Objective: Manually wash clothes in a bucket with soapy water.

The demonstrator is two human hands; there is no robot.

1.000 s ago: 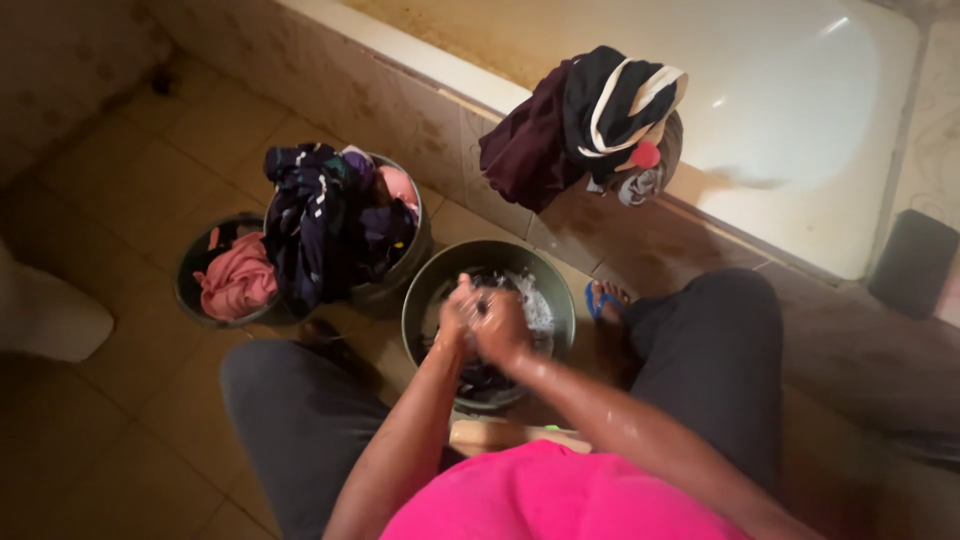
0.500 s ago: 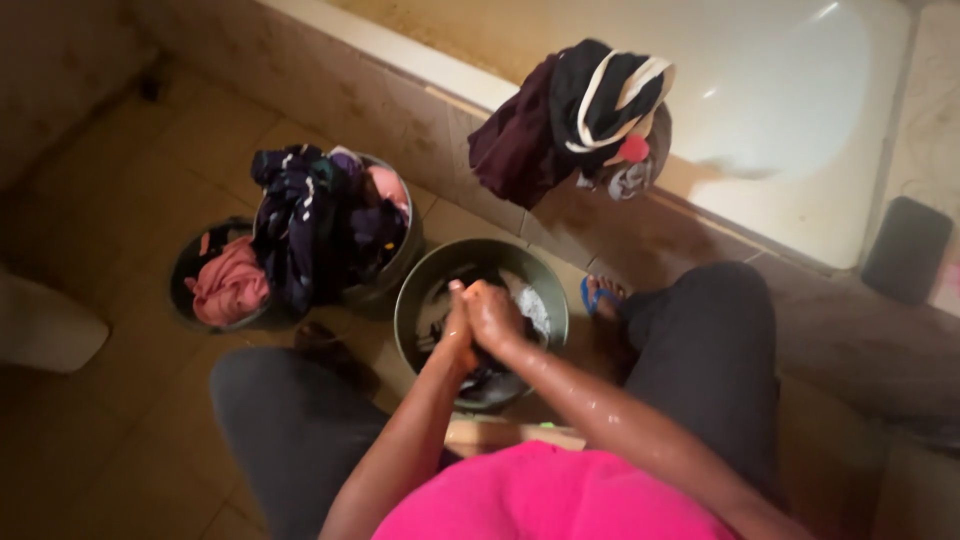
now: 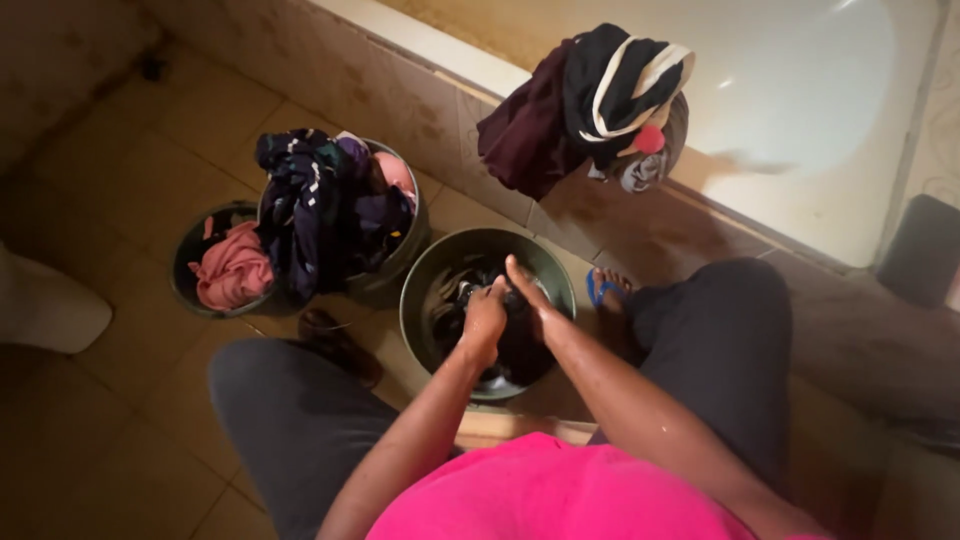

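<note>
Honestly, pretty tight down there on the tiled floor (image 3: 120, 180). Left hand (image 3: 484, 322) balled into a fist around dark wet cloth (image 3: 515, 345) inside the green basin (image 3: 425, 290), right hand (image 3: 528, 295) laid flatter, fingers mostly straight, pressing the same cloth; can't tell whether it actually grips. Biggest risk, probably: scrubbing too hard near the basin's rim, slopping water onto the tiles beside the foot in the blue sandal (image 3: 600, 287), slippery. Could also tip the overloaded bucket (image 3: 410, 235) touching the basin's left side. Smaller pink-filled bucket (image 3: 185, 265) further left, clothes heap (image 3: 590, 110) on the ledge behind. Open room only toward the far left corner.
</note>
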